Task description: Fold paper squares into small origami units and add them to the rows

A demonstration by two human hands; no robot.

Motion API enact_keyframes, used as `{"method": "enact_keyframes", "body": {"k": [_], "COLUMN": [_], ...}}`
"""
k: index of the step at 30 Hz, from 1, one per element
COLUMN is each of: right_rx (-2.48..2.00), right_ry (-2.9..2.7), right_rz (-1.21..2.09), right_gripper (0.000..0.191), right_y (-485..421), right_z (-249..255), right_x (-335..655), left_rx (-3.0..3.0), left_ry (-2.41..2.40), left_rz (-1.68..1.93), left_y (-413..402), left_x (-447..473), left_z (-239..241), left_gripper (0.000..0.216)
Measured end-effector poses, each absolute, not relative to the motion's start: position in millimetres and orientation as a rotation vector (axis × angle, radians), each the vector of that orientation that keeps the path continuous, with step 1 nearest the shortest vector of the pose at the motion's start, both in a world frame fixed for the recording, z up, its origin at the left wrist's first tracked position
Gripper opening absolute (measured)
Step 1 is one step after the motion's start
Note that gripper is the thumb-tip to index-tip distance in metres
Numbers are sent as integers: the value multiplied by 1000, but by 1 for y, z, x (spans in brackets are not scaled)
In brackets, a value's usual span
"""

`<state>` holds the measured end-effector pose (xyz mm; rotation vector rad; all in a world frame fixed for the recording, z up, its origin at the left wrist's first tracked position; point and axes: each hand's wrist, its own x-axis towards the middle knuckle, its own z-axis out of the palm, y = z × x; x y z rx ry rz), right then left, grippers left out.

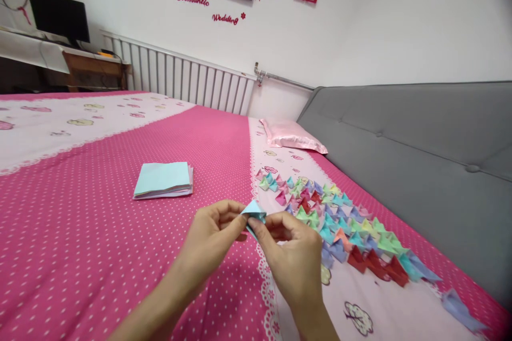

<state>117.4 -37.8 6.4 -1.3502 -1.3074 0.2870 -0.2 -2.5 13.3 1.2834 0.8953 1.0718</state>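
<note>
"Looking at the hands, what does each one hold?"

"Both pinch the same small piece of light blue folded paper point(254, 209). The left hand point(212, 228) has it between thumb and fingers at one side; the right hand point(298, 248) is closed narrowly on the other, its thumb pressed to the near face."

"Where is that paper, exactly?"

"Between the fingertips, above the bed point(100, 256), near the lace trim point(267, 282) where the dotted pink cloth meets the pale strip. One corner points up."

"And what lies around it?"

"To the left, beyond the left hand, a stack of square paper point(162, 180) lies flat, light blue on top. To the right, many paper boats point(356, 240) sit in rough rows in red, green, blue, pink and purple, close together and often touching. One purple boat point(462, 311) sits apart, nearest the lower right corner."

"Anything further back?"

"A shiny pink pillow point(294, 136) rests beyond the boats, by the grey headboard point(408, 128). A radiator point(180, 69) runs along the far wall."
</note>
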Motion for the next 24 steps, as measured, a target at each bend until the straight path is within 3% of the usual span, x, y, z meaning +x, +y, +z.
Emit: {"method": "enact_keyframes", "body": {"k": [24], "right_rx": [-1302], "right_ry": [-1477], "right_rz": [270], "right_gripper": [15], "right_y": [-42], "right_z": [12], "right_x": [124], "left_rx": [1242], "left_ry": [938], "left_rz": [1062], "left_y": [6], "left_x": [-6], "left_z": [10], "left_gripper": [5]}}
